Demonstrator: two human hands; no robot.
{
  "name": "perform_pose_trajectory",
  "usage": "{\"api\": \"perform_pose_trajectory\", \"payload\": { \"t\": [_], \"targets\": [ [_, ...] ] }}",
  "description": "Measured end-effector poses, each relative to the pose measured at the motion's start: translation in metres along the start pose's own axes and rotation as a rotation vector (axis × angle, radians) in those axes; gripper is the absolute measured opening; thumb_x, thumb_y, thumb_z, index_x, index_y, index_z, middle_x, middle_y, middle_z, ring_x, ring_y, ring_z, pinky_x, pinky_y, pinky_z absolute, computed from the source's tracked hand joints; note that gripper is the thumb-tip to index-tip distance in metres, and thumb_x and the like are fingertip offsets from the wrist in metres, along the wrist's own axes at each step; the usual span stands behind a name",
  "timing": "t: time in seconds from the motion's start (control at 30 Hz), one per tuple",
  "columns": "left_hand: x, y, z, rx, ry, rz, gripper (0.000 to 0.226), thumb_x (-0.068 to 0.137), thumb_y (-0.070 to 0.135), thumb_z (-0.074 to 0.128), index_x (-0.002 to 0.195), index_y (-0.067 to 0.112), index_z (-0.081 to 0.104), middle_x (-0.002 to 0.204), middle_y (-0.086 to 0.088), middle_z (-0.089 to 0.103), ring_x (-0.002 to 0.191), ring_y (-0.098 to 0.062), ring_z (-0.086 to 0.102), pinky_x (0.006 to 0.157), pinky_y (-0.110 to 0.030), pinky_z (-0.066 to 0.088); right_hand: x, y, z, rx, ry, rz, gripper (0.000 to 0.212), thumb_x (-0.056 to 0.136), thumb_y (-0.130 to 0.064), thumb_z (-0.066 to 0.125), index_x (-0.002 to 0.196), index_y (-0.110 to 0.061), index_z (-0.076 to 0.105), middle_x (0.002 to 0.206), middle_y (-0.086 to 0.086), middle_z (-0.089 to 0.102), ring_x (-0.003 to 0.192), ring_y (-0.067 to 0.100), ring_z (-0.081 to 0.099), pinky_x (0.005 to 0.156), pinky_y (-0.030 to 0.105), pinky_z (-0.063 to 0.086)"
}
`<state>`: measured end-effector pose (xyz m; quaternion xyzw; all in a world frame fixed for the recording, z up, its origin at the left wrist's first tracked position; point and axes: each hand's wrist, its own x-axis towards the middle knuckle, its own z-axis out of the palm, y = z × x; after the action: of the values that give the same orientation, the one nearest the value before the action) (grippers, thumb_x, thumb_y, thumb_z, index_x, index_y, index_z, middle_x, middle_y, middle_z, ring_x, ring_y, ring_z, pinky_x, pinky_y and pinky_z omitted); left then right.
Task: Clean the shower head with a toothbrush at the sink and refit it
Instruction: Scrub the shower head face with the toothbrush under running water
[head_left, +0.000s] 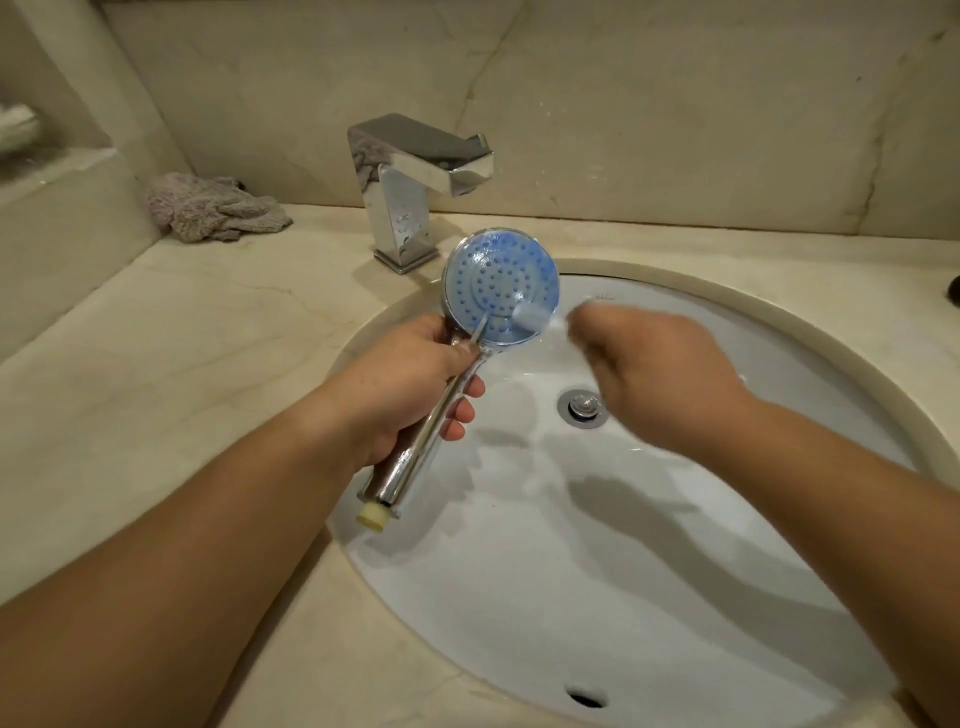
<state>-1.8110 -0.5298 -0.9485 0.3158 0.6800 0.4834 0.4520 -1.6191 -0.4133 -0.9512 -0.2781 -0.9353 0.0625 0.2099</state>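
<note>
The left hand (410, 384) grips the chrome handle of the shower head (501, 286), fingers curled round it from below with three fingertips showing on the near right side and the thumb lying along the top toward the neck. The head is held over the far left rim of the sink (810, 332), tilted so its round blue nozzle face looks up and toward the camera; the handle slopes down to the near left, ending in a pale threaded stub over the rim of the basin.

The right hand (670, 374) is over the basin, just right of the shower head, back of the hand up and blurred. Its fingers are curled in, apparently round the toothbrush (530, 316), though the blur hides the exact grip. The pale brush head lies against the lower right edge of the blue face.

In the sink the drain plug (584, 406) sits near the middle, below the right hand. A chrome tap (415, 182) stands on the counter (156, 364) behind the shower head. A crumpled grey cloth (213, 208) lies at the far left of the counter by the wall.
</note>
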Motion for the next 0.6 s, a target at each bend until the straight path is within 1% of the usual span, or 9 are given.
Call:
{"api": "perform_pose_trajectory", "payload": {
  "t": [0.03, 0.07, 0.13, 0.17, 0.23, 0.33, 0.43, 0.5, 0.6],
  "targets": [
    [0.001, -0.001, -0.001, 0.020, 0.007, -0.010, 0.013, 0.104, 0.019, 0.049, 0.108, 0.016, 0.062, 0.078, -0.011, 0.065, 0.052, -0.015, 0.060, 0.049, -0.031, 0.052, -0.001, -0.004, 0.003, 0.002, -0.022, -0.047, 0.011, 0.094, -0.030, 0.045, 0.086, -0.023, 0.044, 0.070, -0.004, 0.053, 0.067, 0.033, 0.052, 0.058, 0.038, 0.044],
    [0.002, -0.002, -0.001, 0.036, 0.012, -0.021, 0.013, 0.104, 0.020, 0.050, 0.108, 0.016, 0.061, 0.079, -0.011, 0.066, 0.052, -0.015, 0.060, 0.049, -0.031, 0.052, 0.002, -0.010, 0.003, 0.073, 0.003, -0.022, 0.017, 0.094, -0.037, 0.043, 0.085, -0.023, 0.043, 0.064, -0.007, 0.049, 0.062, 0.029, 0.050, 0.055, 0.035, 0.040],
    [0.003, -0.004, -0.001, 0.061, 0.017, -0.042, 0.012, 0.104, 0.021, 0.050, 0.108, 0.017, 0.060, 0.081, -0.012, 0.066, 0.051, -0.015, 0.061, 0.050, -0.031, 0.053, 0.030, -0.014, -0.002, 0.282, 0.179, 0.138, 0.027, 0.092, -0.046, 0.050, 0.079, -0.024, 0.042, 0.056, -0.009, 0.044, 0.056, 0.018, 0.044, 0.051, 0.033, 0.032],
    [0.003, -0.005, -0.001, 0.073, 0.015, -0.052, 0.011, 0.104, 0.022, 0.050, 0.108, 0.017, 0.059, 0.082, -0.012, 0.065, 0.052, -0.015, 0.061, 0.050, -0.031, 0.052, 0.052, -0.012, -0.005, 0.347, 0.262, 0.223, 0.029, 0.090, -0.046, 0.055, 0.075, -0.023, 0.044, 0.057, -0.009, 0.045, 0.056, 0.017, 0.044, 0.052, 0.035, 0.031],
    [0.003, -0.006, -0.001, 0.080, 0.016, -0.065, 0.011, 0.104, 0.022, 0.051, 0.109, 0.017, 0.059, 0.084, -0.011, 0.065, 0.052, -0.015, 0.061, 0.051, -0.030, 0.052, 0.093, -0.009, -0.012, 0.419, 0.329, 0.318, 0.026, 0.088, -0.042, 0.060, 0.073, -0.024, 0.051, 0.060, -0.009, 0.049, 0.062, 0.017, 0.049, 0.060, 0.036, 0.038],
    [0.003, -0.006, -0.004, 0.081, 0.024, -0.058, 0.010, 0.104, 0.022, 0.051, 0.109, 0.018, 0.058, 0.084, -0.011, 0.065, 0.052, -0.015, 0.061, 0.051, -0.030, 0.052, 0.138, -0.016, -0.009, 0.511, 0.341, 0.310, 0.021, 0.087, -0.043, 0.064, 0.079, -0.024, 0.061, 0.070, -0.008, 0.059, 0.065, 0.011, 0.053, 0.067, 0.035, 0.049],
    [0.004, -0.006, -0.007, 0.063, 0.040, -0.048, 0.010, 0.105, 0.021, 0.050, 0.109, 0.017, 0.058, 0.083, -0.011, 0.063, 0.051, -0.014, 0.059, 0.049, -0.030, 0.052, 0.166, -0.025, -0.001, 0.588, 0.289, 0.313, 0.017, 0.088, -0.038, 0.067, 0.082, -0.022, 0.066, 0.079, -0.003, 0.071, 0.073, 0.015, 0.065, 0.075, 0.041, 0.056],
    [0.004, -0.006, -0.007, 0.055, 0.042, -0.048, 0.011, 0.105, 0.020, 0.048, 0.110, 0.017, 0.057, 0.084, -0.012, 0.062, 0.051, -0.015, 0.059, 0.049, -0.030, 0.052, 0.178, -0.027, 0.001, 0.621, 0.289, 0.332, 0.015, 0.088, -0.034, 0.069, 0.078, -0.025, 0.063, 0.079, -0.004, 0.070, 0.078, 0.015, 0.068, 0.078, 0.041, 0.056],
    [0.004, -0.006, -0.008, 0.055, 0.045, -0.045, 0.013, 0.105, 0.021, 0.048, 0.113, 0.016, 0.057, 0.084, -0.012, 0.062, 0.053, -0.015, 0.059, 0.049, -0.029, 0.052, 0.187, -0.025, 0.002, 0.587, 0.293, 0.333, 0.021, 0.087, -0.036, 0.071, 0.073, -0.029, 0.056, 0.081, -0.001, 0.069, 0.078, 0.014, 0.070, 0.077, 0.043, 0.057]
  ]
}}
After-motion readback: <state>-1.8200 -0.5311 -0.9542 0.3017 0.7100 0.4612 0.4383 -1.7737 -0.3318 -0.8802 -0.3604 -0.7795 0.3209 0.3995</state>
